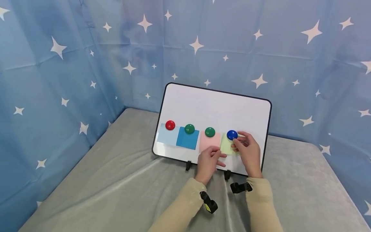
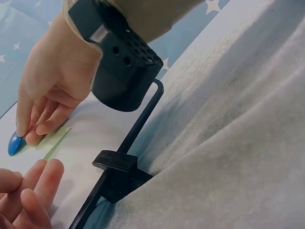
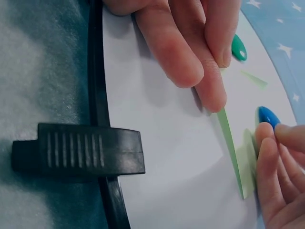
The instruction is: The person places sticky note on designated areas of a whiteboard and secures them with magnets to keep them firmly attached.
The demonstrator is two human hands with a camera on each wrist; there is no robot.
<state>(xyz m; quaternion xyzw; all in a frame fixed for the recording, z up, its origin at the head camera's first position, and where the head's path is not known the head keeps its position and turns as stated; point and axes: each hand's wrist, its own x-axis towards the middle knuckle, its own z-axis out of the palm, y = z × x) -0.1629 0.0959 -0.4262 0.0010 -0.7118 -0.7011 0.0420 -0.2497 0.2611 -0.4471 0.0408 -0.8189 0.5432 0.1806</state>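
A blue round magnet [image 1: 232,135] sits at the top edge of a pale green paper note [image 1: 227,145] on a tilted whiteboard [image 1: 217,100]. My right hand [image 1: 248,153] pinches that magnet between thumb and fingertip, as the right wrist view shows at the blue magnet [image 3: 269,116]. My left hand [image 1: 209,161] is at the green note's lower left corner, fingers mostly extended. In the right wrist view one left fingertip [image 3: 212,98] meets the note's corner. The green note [image 2: 56,142] stands partly off the board.
Leftward on the board are a pink note [image 1: 209,141] with a green magnet [image 1: 210,132], a blue note [image 1: 187,138] with another green magnet [image 1: 189,129], and a light blue note [image 1: 167,135] with a red magnet [image 1: 170,125]. Black stand clips [image 1: 188,165] support the board on grey cloth [image 1: 121,180].
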